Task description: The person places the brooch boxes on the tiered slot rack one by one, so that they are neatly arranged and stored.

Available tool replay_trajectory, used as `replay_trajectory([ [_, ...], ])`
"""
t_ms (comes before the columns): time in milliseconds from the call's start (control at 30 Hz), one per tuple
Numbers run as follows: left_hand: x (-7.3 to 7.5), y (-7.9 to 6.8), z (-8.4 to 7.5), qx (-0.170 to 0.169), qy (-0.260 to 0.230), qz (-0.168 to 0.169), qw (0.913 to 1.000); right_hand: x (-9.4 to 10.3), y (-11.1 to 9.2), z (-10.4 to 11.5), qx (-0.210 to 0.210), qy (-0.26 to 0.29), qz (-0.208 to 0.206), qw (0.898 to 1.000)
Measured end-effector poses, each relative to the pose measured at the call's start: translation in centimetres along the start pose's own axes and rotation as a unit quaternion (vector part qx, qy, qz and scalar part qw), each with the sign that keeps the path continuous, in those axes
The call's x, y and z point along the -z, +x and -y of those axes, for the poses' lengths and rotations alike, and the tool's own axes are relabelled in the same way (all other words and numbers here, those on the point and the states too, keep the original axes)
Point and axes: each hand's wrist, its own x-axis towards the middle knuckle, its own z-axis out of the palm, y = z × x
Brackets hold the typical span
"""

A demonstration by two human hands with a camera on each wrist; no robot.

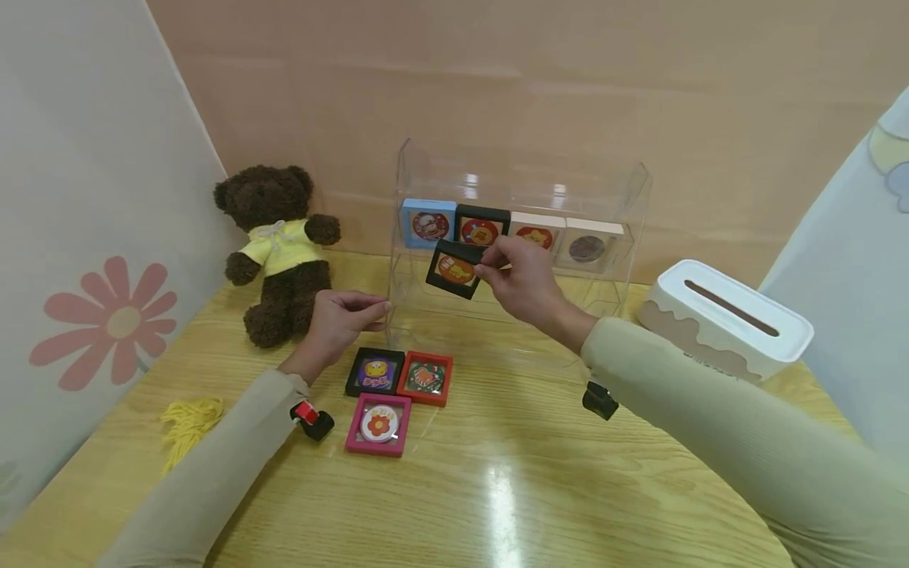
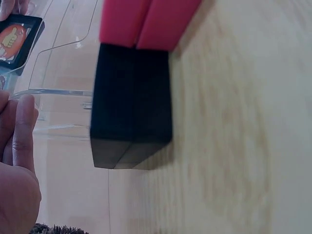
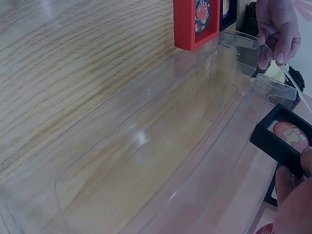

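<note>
My right hand [image 1: 524, 282] pinches a small black display frame [image 1: 454, 270] by its upper right corner, tilted in front of the clear acrylic rack [image 1: 490, 317]. Inside that frame is a round orange badge with a yellow thumbs-up hand. Thumb and fingers of my left hand [image 1: 346, 322] pinch the rack's left side edge. On the upper tier stand a blue frame [image 1: 428, 224], another black frame [image 1: 483, 224], a cream frame [image 1: 536, 230] and a pale frame [image 1: 591, 243] with a dark disc. The held frame [image 3: 285, 137] also shows close up in the right wrist view.
Before the rack lie a black frame [image 1: 375, 371], a red frame [image 1: 426, 378] and a magenta frame [image 1: 379, 424], close together. A brown teddy bear [image 1: 277, 252] in a yellow shirt sits left, yellow yarn [image 1: 193, 422] nearer. A white-topped tissue box [image 1: 724, 315] stands right.
</note>
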Motion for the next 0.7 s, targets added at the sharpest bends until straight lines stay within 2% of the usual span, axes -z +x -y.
replay_trajectory([
  [267,0.0,-0.1,-0.1,-0.001,0.007,0.003,1.0,-0.9,0.7,0.2,-0.004,-0.025,0.024,0.999],
  [700,-0.1,0.1,0.2,0.001,-0.006,0.002,1.0,-2.3,1.3,0.7,-0.015,-0.014,0.048,0.999],
])
